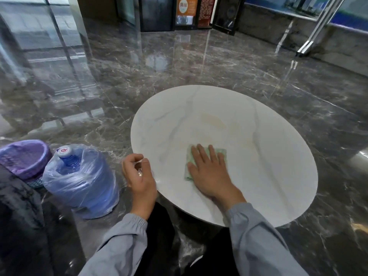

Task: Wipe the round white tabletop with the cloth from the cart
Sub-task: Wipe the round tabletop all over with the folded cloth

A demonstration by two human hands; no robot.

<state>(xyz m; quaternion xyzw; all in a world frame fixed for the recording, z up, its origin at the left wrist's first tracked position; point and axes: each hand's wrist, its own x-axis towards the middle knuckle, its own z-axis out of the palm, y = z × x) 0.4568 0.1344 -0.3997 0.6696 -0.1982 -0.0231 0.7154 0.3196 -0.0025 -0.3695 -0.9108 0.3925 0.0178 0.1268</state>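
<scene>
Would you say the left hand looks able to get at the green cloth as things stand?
Probably yes: the left hand is at the rim of the tabletop with nothing between it and the cloth, though the right hand covers most of it.

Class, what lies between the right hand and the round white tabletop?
The green cloth lies flat under the right hand on the tabletop, seen in the head view.
</scene>
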